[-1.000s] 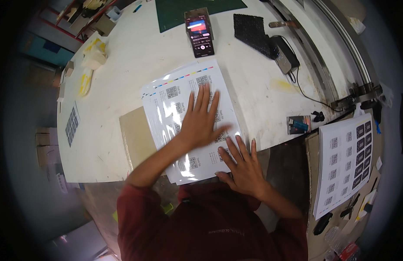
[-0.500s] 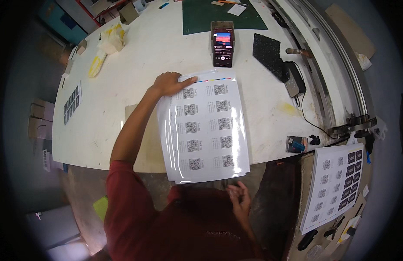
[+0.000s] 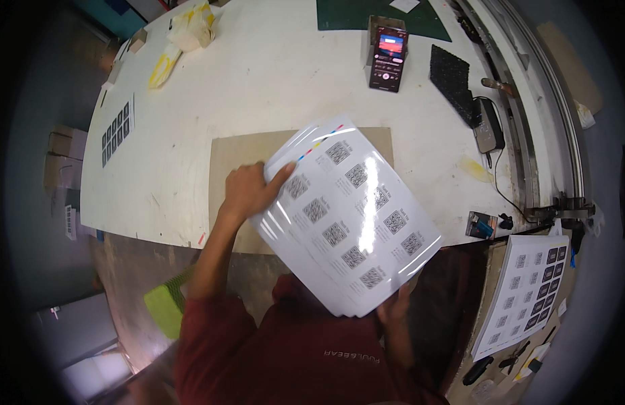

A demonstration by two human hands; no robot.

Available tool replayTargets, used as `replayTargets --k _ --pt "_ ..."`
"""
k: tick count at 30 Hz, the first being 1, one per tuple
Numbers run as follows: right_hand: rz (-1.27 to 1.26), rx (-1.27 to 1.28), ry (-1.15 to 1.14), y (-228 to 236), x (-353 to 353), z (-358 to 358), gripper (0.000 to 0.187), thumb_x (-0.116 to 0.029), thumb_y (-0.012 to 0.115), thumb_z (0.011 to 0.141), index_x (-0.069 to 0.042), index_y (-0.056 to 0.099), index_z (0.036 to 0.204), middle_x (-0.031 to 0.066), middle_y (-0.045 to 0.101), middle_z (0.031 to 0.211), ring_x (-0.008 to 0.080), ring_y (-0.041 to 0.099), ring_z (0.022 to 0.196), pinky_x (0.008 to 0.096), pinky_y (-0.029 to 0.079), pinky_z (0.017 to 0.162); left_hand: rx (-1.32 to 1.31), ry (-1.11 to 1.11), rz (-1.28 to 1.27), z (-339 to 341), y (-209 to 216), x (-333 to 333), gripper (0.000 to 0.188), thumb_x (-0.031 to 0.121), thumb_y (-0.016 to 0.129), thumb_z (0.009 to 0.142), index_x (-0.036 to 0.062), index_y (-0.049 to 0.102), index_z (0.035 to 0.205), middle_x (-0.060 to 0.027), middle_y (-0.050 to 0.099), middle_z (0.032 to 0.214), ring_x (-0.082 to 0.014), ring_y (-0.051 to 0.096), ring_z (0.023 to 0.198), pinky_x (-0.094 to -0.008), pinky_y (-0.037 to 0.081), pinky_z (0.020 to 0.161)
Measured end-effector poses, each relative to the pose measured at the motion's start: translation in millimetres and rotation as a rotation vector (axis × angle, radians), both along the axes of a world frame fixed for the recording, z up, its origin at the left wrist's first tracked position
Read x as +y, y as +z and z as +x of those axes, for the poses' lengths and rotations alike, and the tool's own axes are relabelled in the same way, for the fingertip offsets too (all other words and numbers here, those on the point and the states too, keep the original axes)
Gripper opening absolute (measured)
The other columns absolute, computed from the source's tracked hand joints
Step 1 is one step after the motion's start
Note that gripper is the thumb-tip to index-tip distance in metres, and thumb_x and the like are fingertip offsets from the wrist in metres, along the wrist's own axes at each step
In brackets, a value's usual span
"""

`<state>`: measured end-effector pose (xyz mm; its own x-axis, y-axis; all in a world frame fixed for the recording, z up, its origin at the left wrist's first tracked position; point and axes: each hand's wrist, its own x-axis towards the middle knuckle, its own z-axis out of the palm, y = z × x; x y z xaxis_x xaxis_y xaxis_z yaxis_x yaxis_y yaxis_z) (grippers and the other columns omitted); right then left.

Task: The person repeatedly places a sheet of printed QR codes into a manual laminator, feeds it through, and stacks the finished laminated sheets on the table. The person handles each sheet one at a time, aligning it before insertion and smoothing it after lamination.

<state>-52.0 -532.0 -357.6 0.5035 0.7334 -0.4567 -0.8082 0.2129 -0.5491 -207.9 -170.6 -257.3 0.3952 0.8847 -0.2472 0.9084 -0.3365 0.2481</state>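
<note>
A small stack of glossy white printed sheets (image 3: pixel 356 223), bearing rows of square codes, is tilted askew over the table's near edge. My left hand (image 3: pixel 251 191) grips its left side, thumb on top and the other fingers mostly hidden beneath. At the lower right edge of the stack is my right hand (image 3: pixel 395 307), its fingers partly covered by the sheets as it holds them. Under the far part of the stack lies a flat grey-brown board (image 3: pixel 235 158) on the white table (image 3: pixel 170 135).
A lit phone (image 3: pixel 388 64) leans on a block at the back. More printed sheets (image 3: pixel 518 290) lie at the right. A black textured piece (image 3: pixel 451 81), a corded power adapter (image 3: pixel 488 125) and a metal rail (image 3: pixel 549 101) line the table's right side.
The stack has swung from nearly upright to slanted, uncovering more of the board. My right hand, formerly apart below it, has come up to its lower edge. The view has shifted.
</note>
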Motion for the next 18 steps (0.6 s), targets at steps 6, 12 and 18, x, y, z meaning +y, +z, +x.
replayTargets --k 6,12,18 --pt "-0.318 -0.173 0.339 34.2 12.0 59.6 0.058 -0.01 0.07 0.08 0.007 0.051 0.132 0.0184 0.064 0.116 0.0278 0.066 0.106 0.0397 0.054 0.093 -0.147 0.161 -0.359 -67.9 28.8 -75.5 0.074 0.066 0.062 0.088 -0.0081 0.069 0.091 -0.0238 0.069 0.079 -0.038 0.07 0.077 -0.0474 0.055 0.076" --pt "-0.28 -0.459 0.356 50.0 7.2 59.4 0.068 -0.006 0.081 0.068 0.007 0.054 0.129 0.0159 0.066 0.116 0.0245 0.065 0.106 0.0382 0.053 0.093 -0.736 0.212 -0.343 -98.2 -16.2 -82.9 0.082 0.039 0.081 0.078 -0.0082 0.049 0.136 -0.0256 0.062 0.123 -0.0334 0.06 0.119 -0.0424 0.049 0.098" --pt "-0.085 -0.675 0.582 77.3 8.5 86.1 0.075 0.001 0.084 0.064 0.007 0.052 0.131 0.0167 0.066 0.122 0.0245 0.064 0.113 0.0387 0.054 0.093 -1.333 0.316 -0.695 -157.4 -57.4 -110.2 0.099 0.022 0.09 0.056 -0.0038 0.044 0.14 -0.0131 0.063 0.124 -0.0238 0.064 0.111 -0.0388 0.052 0.095"
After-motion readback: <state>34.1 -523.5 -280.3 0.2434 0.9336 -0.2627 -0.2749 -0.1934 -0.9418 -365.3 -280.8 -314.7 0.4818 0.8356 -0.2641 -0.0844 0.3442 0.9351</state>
